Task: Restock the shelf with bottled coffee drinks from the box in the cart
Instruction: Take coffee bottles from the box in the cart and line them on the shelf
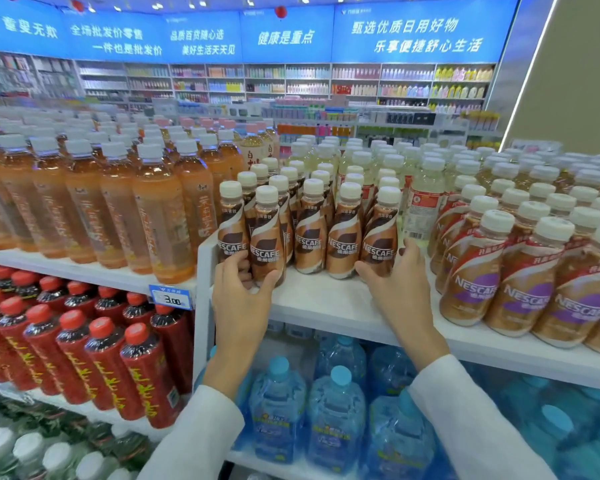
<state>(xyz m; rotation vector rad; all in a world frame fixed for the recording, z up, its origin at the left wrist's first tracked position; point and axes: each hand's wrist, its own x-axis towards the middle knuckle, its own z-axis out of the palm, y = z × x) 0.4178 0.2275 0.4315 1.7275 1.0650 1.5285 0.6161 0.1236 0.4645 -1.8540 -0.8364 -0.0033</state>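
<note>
Brown Nescafe coffee bottles with cream caps stand in rows on the white top shelf point(326, 306). My left hand point(243, 289) grips the base of a front coffee bottle point(266, 237) at the left end of the row, thumb on its right side. My right hand point(395, 275) curls round the base of the front coffee bottle point(380, 233) at the right end. Two more front bottles point(326, 233) stand between my hands. The box and the cart are out of view.
Purple-label Nescafe bottles point(527, 271) fill the shelf to the right. Orange tea bottles point(118, 209) stand left, red-capped bottles point(84, 348) below them. Blue water jugs point(336, 410) sit on the shelf underneath. A 3.00 price tag point(170, 297) hangs on the shelf edge.
</note>
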